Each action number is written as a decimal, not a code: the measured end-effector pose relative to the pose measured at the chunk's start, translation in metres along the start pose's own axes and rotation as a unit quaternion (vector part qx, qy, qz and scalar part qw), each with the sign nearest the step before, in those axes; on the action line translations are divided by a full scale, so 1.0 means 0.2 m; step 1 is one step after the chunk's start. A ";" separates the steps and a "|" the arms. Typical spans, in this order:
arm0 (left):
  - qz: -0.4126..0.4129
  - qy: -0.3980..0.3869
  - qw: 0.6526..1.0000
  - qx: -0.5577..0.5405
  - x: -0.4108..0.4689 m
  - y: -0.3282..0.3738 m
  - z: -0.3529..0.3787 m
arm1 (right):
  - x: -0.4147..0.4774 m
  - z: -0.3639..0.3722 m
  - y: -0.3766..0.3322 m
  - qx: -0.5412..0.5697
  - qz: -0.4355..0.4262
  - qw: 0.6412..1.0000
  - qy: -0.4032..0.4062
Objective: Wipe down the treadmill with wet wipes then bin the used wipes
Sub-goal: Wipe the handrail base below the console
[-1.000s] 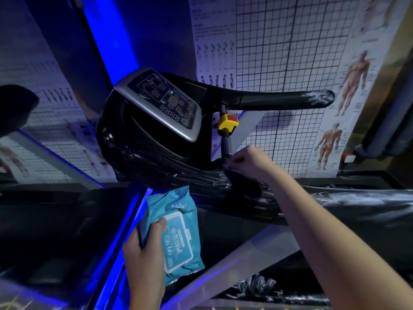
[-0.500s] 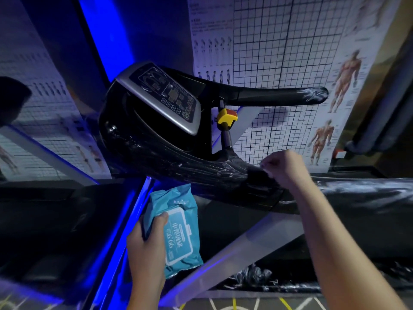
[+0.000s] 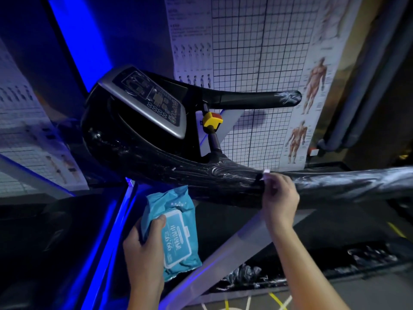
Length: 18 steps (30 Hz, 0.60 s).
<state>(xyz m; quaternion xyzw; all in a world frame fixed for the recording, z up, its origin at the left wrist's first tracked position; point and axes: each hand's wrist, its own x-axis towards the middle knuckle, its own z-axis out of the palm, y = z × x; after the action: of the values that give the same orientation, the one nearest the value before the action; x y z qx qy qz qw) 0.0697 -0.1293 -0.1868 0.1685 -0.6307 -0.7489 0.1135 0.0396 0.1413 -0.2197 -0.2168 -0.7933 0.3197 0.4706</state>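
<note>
Gripping the teal wet wipes pack (image 3: pixel 178 238) in the left hand (image 3: pixel 143 251), thumb hooked over its top edge, down near and just below the treadmill's handrail (image 3: pixel 212 180). Pinching at the shiny wrap on top of that handrail with the curled right hand (image 3: pixel 279 198), no telling whether over a wipe or bare. Further back and left: silver console (image 3: pixel 152 101), yellow stop knob (image 3: pixel 212 120), then grid posters (image 3: pixel 257 52) on the far wall.
</note>
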 end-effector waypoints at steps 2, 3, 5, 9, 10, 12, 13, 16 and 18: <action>-0.006 -0.007 1.000 0.004 -0.01 0.00 0.00 | 0.03 0.02 0.01 -0.016 0.029 0.999 -0.003; -0.010 -0.010 1.000 0.004 -0.01 -0.01 0.00 | 0.02 0.04 -0.02 -0.015 0.013 1.000 -0.015; -0.015 -0.015 1.000 0.004 -0.01 -0.01 0.00 | -0.02 0.07 -0.13 0.005 -0.064 0.996 -0.059; -0.014 -0.015 1.000 0.006 0.01 -0.02 0.00 | -0.16 0.10 -0.28 0.073 -0.179 0.964 -0.184; -0.015 -0.014 1.000 0.002 0.01 -0.01 0.00 | -0.17 0.08 -0.27 0.085 -0.171 0.968 -0.164; -0.019 -0.013 1.000 -0.007 0.01 -0.01 -0.02 | -0.17 0.04 -0.17 0.083 -0.101 0.989 -0.064; -0.022 -0.012 1.000 -0.009 0.02 -0.01 -0.03 | -0.15 0.02 -0.11 0.064 -0.052 0.996 -0.014; -0.027 0.000 1.000 -0.008 0.02 -0.02 -0.05 | -0.14 0.00 0.01 0.018 0.043 0.998 0.041; -0.031 -0.002 1.000 -0.005 0.01 -0.03 -0.05 | -0.19 0.05 -0.02 0.032 -0.007 0.999 0.005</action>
<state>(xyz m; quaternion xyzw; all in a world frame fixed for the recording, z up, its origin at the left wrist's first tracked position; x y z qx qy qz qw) 0.0711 -0.1377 -0.1934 0.1858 -0.6218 -0.7555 0.0902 0.0485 0.1116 -0.2428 -0.1977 -0.7818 0.3408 0.4832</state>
